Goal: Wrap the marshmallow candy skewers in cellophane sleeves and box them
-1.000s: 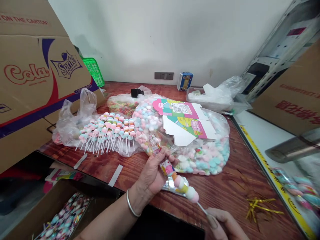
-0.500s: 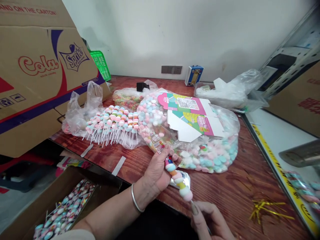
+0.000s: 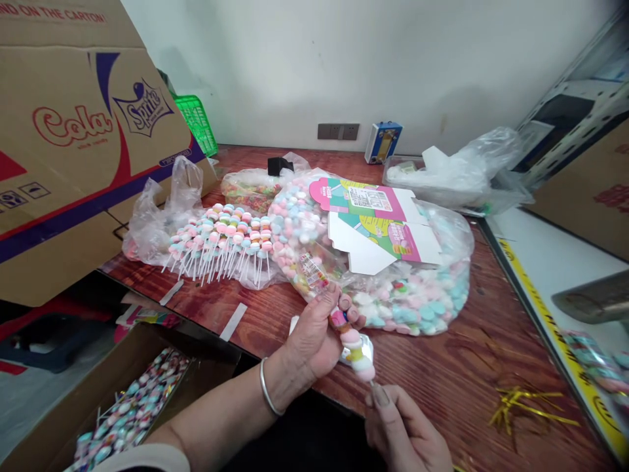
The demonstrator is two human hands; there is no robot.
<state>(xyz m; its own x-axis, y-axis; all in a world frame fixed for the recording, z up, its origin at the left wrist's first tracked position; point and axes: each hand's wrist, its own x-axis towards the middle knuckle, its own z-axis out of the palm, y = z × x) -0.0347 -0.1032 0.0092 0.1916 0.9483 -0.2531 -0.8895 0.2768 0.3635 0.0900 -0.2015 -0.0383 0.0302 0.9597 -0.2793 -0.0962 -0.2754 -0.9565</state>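
Note:
My left hand [image 3: 319, 334] is closed, its thumb and fingers around a clear printed wrapper [image 3: 312, 269] and the upper end of a marshmallow stick [image 3: 361, 367]. This stick carries pink, white and yellow sweets in a row; its top is hidden among my left fingers. My right hand [image 3: 403, 426] pinches the stick's lower end, just below the last sweet. A shiny silver object [image 3: 364, 346] lies on the table behind the sweets. Beyond my hands is a large clear bag of pastel marshmallows [image 3: 422, 301], with a colourful flattened carton [image 3: 373, 223] on top.
Finished-looking marshmallow sticks [image 3: 226, 242] lie in rows at left on plastic. A box of wrapped sweets [image 3: 132, 406] stands below the table's left edge. Gold twist ties [image 3: 525, 406] lie at right. A big cardboard carton [image 3: 73, 170] rises at left; a plastic tub [image 3: 442, 183] stands back right.
My right hand has moved up and slightly left with the stick. More of the sweets are now hidden among my left fingers, which have shifted slightly right.

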